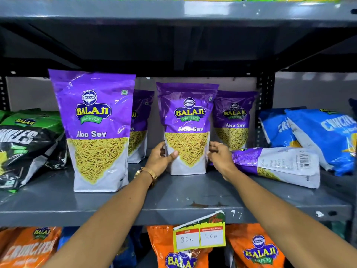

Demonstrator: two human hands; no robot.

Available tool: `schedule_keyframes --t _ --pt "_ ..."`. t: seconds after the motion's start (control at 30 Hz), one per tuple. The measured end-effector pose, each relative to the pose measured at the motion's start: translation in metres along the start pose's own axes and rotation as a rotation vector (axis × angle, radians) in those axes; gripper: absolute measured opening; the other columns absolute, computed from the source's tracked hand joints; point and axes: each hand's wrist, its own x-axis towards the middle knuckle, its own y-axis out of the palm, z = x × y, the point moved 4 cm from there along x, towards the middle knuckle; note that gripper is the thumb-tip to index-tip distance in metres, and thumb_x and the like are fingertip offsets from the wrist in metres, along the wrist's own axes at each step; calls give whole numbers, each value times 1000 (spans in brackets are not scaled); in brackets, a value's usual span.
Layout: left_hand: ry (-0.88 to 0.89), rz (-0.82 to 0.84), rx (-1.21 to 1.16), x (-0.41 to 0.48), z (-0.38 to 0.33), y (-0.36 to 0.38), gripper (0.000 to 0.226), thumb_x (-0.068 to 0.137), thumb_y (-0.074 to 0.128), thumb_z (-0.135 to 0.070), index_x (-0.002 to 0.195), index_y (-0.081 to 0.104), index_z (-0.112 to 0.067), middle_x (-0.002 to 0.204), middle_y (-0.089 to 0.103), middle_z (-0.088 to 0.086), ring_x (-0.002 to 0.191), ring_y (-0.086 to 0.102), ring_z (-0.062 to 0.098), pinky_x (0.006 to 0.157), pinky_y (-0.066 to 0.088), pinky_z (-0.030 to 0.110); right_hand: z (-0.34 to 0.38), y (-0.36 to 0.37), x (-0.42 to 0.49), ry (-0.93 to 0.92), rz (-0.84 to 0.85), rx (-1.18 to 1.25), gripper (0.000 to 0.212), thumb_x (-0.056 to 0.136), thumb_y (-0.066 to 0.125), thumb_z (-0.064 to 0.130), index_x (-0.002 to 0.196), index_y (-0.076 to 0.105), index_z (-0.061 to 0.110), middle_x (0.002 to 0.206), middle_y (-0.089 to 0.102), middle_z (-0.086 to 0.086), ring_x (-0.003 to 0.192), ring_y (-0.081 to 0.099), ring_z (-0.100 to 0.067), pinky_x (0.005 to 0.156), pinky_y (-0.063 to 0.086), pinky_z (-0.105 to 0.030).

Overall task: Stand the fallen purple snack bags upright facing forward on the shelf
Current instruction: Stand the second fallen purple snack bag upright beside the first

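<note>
A purple Aloo Sev bag stands upright and faces forward at the middle of the grey shelf. My left hand grips its lower left side, thumb on the front. My right hand rests at its lower right edge with fingers curled against it. A larger-looking upright purple bag stands to the left near the shelf front. Two more upright purple bags stand behind: one at the left, one at the right. One purple bag lies fallen on its side at the right, back panel showing.
Green and black snack bags lean at the left end. Blue bags lean at the right end, against the fallen bag. A price tag hangs from the shelf's front lip. Orange bags fill the shelf below. A dark upper shelf overhangs.
</note>
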Motion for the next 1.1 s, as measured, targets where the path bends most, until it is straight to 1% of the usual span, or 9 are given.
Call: schedule_keyframes --t 0.17,0.3,0.43,0.57,0.7,0.87,0.97,1.03,1.1 --pt "-131 37 -83 -7 -1 -7 36 79 71 -11 110 54 -17 91 64 1 92 61 19 87 51 38 11 -10 -8 -112 -83 -164 15 85 60 4 96 68 -2 81 67 -10 78 63 -20 84 57 -44" --pt "-196 75 -103 -20 -14 -9 41 82 68 -10 119 48 -11 86 62 1 96 59 22 75 50 32 24 -15 -23 -137 -82 -209 9 85 59 -1 87 67 3 70 62 -4 72 60 -18 77 58 -41" --pt "-180 104 -21 -41 -28 -10 46 82 68 -19 121 45 -11 88 61 1 100 60 25 89 50 42 38 -23 -43 -156 -99 -327 12 79 55 -6 83 65 0 77 66 -12 73 60 -17 68 44 -21" --pt "-162 127 -9 -57 -33 -13 60 76 72 -30 126 43 -15 110 60 12 116 58 31 99 48 52 43 -33 -62 -171 -151 -343 10 77 57 -2 74 55 8 74 70 -18 74 64 -26 72 50 -31" --pt "-137 92 -52 -67 -32 -13 49 76 73 -29 119 50 -21 109 63 8 114 60 31 100 48 52 42 -37 -75 -176 -127 -284 12 78 57 -3 78 54 9 64 57 2 70 57 -19 71 49 -32" --pt "-116 52 -101 -74 -37 -10 37 81 69 -20 114 52 -24 101 63 3 115 58 32 100 47 50 39 -36 -77 -170 -66 -230 17 81 55 -7 88 53 8 72 54 3 76 57 -20 72 46 -29" --pt "-73 43 -104 -79 -44 -5 34 86 63 -13 117 49 -20 102 61 1 107 57 23 89 52 32 39 -37 -79 -189 -41 -254 20 82 53 -9 92 51 8 74 52 4 76 54 -18 72 45 -30" --pt "-85 35 -92 -82 -46 -3 44 87 60 -12 128 44 -14 110 61 5 105 54 18 82 51 20 35 -37 -79 -175 -30 -272 23 83 52 -10 95 52 10 77 53 2 78 55 -21 74 48 -35" --pt "-87 13 -70 -83 -46 -4 70 86 62 -14 144 23 -14 125 55 10 113 53 19 97 48 30 31 -38 -79 -147 -36 -285 25 83 46 -10 99 56 7 77 55 1 84 58 -27 79 51 -40"
